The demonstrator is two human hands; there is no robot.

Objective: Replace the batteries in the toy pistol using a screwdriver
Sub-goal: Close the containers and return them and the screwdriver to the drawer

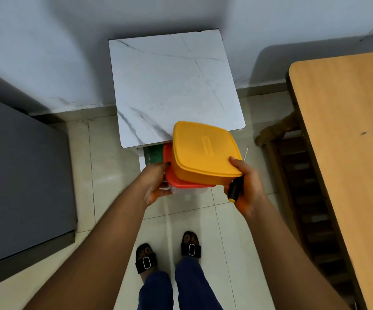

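Both forearms are reaching out over the tiled floor (105,175), where 2 black sandals (146,258) are standing near the camera. Beyond them, the left hand (156,184) is cupping the left side of a stack of 2 lidded boxes, its fingers curling under the lower one; the right hand (243,186) is pinching the right near corner of the orange-yellow box (205,153) with thumb on the lid, while its remaining fingers are wrapping a black-and-yellow screwdriver (236,187), whose thin shaft is poking up on the far side of the stack. The red-lidded box (176,180) is sitting underneath, offset to the left. The toy pistol is not showing anywhere; it may be inside a box, though that cannot be told.

The stack is hanging over the near edge of the small marble-patterned bench (170,86), not yet resting on it. Judging from the shared grip, the right hand is doing 2 jobs at once, so the screwdriver could slip out or the top box could slide off the offset lower one and spill onto the tiles. Set down short, the stack could tip off the bench edge.

A raised rectangular mark is showing on the yellow lid, but no lettering is readable.
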